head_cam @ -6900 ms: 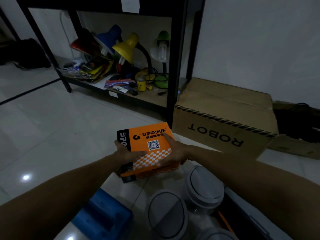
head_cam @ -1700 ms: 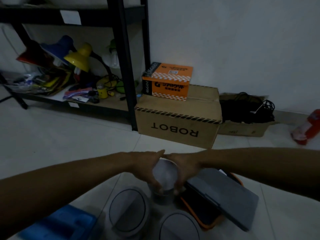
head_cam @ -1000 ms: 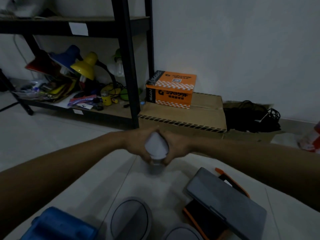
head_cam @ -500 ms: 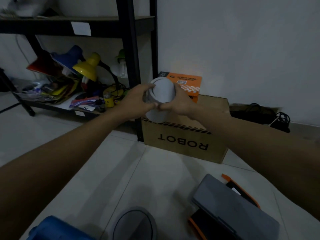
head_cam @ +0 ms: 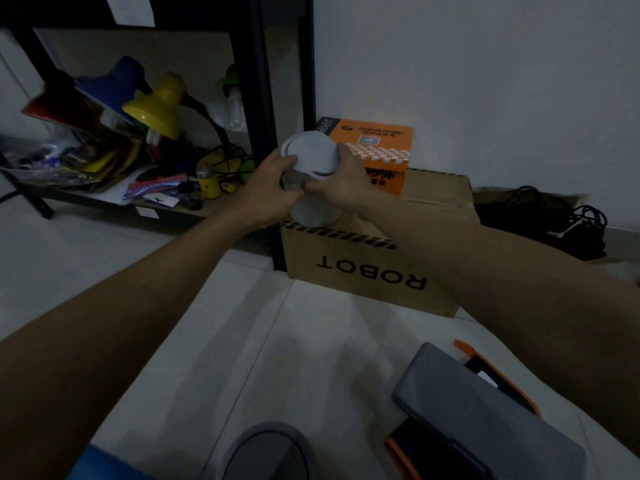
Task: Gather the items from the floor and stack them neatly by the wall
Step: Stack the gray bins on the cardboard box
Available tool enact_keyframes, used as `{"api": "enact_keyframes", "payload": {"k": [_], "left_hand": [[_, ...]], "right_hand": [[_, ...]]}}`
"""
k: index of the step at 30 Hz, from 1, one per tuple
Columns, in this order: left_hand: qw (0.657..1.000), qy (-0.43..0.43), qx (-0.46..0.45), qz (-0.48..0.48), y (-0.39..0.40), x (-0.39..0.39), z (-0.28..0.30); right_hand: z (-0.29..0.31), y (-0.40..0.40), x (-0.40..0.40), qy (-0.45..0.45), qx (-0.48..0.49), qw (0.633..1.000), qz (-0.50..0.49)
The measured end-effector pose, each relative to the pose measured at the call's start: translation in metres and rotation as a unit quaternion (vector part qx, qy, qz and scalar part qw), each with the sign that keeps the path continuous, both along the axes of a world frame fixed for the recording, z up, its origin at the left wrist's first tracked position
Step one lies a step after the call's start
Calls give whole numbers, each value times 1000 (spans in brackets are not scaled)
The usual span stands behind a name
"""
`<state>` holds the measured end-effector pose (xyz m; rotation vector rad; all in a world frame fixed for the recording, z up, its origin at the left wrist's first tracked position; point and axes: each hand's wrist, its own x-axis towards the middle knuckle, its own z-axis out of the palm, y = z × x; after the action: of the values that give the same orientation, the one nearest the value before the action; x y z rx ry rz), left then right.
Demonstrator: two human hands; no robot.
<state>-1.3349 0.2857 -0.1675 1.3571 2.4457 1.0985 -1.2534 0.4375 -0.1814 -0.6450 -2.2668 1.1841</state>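
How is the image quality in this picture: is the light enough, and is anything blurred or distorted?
Head view: dim and underexposed; shelf clutter is murky, the white jar in both hands slightly soft, the wide angle stretches the forearms, and the ROBOT box print stays legible.

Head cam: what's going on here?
A person holds a white lidded jar in both hands, left hand and right hand, above the near left corner of the cardboard box marked ROBOT by the wall. An orange box already sits on that box. Another jar, a grey case and a blue item remain on the floor.
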Motion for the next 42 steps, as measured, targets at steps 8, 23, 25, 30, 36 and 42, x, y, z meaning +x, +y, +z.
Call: {"api": "enact_keyframes", "payload": {"k": [8, 23, 25, 30, 36, 42], "left_hand": [[998, -61, 9, -10, 7, -10, -12], [990, -129, 41, 37, 23, -14, 0], [991, -120, 32, 39, 21, -11, 0], [999, 0, 25, 23, 5, 4, 5], [999, 34, -35, 18, -19, 26, 14], [995, 56, -62, -55, -56, 68, 15]], "right_hand": [[-9, 1, -8, 23, -16, 1000, -8], [-23, -15, -22, -5, 24, 996, -84], [-24, -16, -20, -16, 18, 997, -78], [-15, -21, 0, -42, 6, 997, -71], [-2, -18, 37, -101, 21, 993, -63], [-24, -45, 84, -76, 175, 979, -72]]}}
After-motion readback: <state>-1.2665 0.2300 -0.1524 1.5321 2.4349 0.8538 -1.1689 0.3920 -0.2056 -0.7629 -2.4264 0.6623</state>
